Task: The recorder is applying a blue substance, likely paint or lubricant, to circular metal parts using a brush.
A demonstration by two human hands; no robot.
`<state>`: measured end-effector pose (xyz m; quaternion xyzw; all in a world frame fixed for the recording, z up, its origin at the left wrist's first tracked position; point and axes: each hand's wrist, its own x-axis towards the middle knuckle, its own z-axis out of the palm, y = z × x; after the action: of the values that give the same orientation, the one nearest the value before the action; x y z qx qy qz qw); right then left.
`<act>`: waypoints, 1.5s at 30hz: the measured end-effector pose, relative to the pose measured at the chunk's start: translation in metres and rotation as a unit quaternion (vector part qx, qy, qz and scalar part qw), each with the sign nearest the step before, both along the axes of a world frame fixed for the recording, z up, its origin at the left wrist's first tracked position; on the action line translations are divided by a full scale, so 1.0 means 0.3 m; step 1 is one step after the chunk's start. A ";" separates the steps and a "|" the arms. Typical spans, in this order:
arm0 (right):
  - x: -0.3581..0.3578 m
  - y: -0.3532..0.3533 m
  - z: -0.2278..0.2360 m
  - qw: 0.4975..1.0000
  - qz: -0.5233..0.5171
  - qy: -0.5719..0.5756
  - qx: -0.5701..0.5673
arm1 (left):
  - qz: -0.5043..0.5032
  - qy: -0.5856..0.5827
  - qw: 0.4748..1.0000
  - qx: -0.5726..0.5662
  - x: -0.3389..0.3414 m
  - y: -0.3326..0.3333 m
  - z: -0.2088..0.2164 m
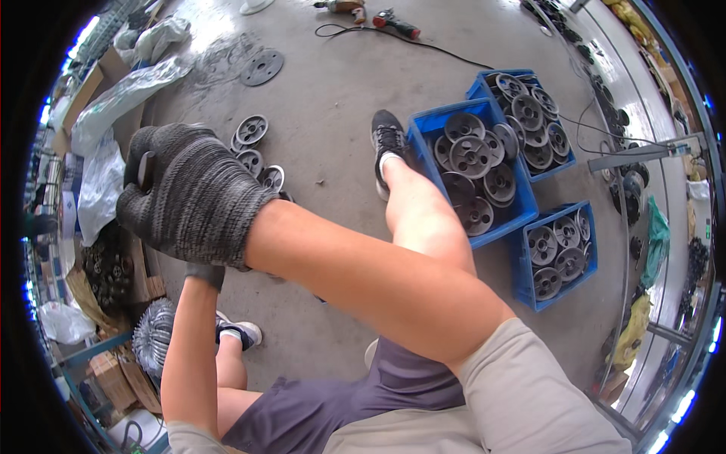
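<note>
My right hand (198, 195), in a dark grey knitted glove, reaches across to the left with its fingers curled closed. A small dark edge (147, 171) shows between the thumb and fingers, but I cannot make out what it belongs to. Below and behind it is my left hand (206, 275), also gloved; only its wrist end shows, and its fingers are hidden. Just beyond my hands, several grey metal pulley wheels (252, 130) lie on the concrete floor.
To the right, blue crates (523, 198) hold many more wheels. A flat round plate (262, 68) and corded power tools (396, 24) lie farther off. On the left stand cardboard, clear plastic sheeting (102, 178) and a coil of silvery metal (155, 337). Metal shelving (643, 155) lines the right.
</note>
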<state>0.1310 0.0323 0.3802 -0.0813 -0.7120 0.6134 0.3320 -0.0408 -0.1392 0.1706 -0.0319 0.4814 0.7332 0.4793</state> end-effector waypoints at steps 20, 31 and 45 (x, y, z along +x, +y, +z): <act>0.073 0.235 -0.107 0.795 -0.143 -0.021 0.590 | -0.118 0.446 0.727 -0.510 -0.089 -0.174 -0.566; 0.064 0.110 -0.193 0.956 0.001 -0.258 0.143 | -0.096 0.259 0.772 -0.572 -0.094 -0.506 -1.040; 0.012 -0.025 -0.237 0.887 0.222 -0.403 0.040 | -0.045 0.326 0.876 -0.352 -0.270 -0.497 -0.286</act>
<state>0.1346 0.0249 0.3091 -0.1479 -0.8077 0.5567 -0.1259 -0.1217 -0.2882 0.0846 0.0635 0.8375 0.4621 0.2846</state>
